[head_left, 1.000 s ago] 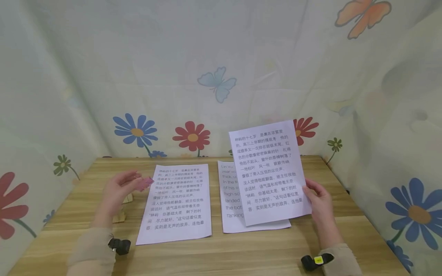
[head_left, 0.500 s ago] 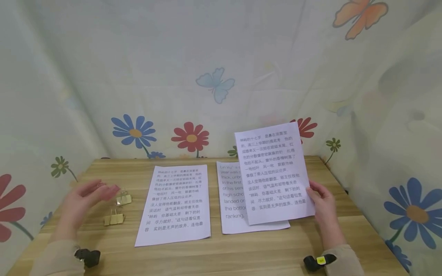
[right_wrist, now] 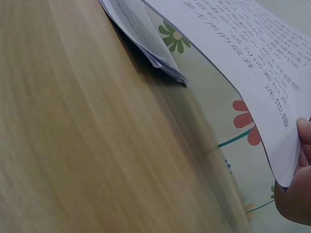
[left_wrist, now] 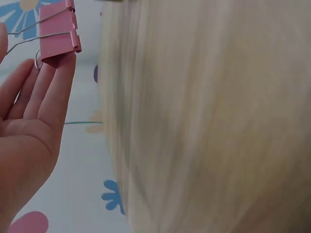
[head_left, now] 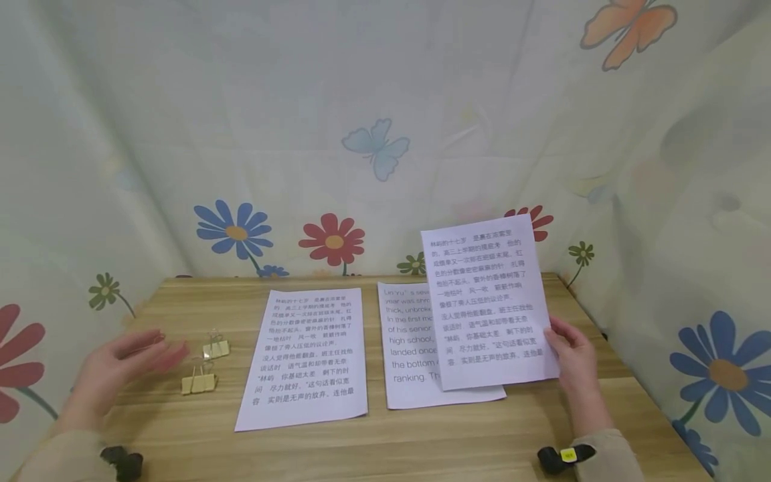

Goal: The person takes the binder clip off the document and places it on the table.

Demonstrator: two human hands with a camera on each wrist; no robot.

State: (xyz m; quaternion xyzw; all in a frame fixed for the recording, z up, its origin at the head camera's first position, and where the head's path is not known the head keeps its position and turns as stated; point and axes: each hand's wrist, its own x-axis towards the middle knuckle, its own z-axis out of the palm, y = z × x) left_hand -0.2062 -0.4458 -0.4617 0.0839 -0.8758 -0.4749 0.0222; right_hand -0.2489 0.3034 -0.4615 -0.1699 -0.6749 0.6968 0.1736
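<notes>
My left hand [head_left: 117, 371] is raised at the table's left side, left of two gold binder clips, a nearer one [head_left: 199, 383] and a farther one [head_left: 216, 350]. In the left wrist view, its fingers and thumb hold a pink binder clip [left_wrist: 56, 31] by body and wire handles; the thumb is mostly out of frame. Over on the right, my right hand [head_left: 575, 368] pinches the lower right edge of a printed sheet [head_left: 488, 301], raised and tilted, with Chinese text. Behind it lies a stack of sheets with English text [head_left: 408, 355], partly hidden.
Another pile of Chinese-text pages [head_left: 307, 361] lies on the wooden table [head_left: 337, 455], between the gold clips and the English stack. A flower-printed cloth [head_left: 289, 167] encloses the back and sides.
My left hand has moved left from beside the left pages with the pink binder clip, uncovering the gold clips. The right hand has shifted the raised sheet rightward, showing more English text.
</notes>
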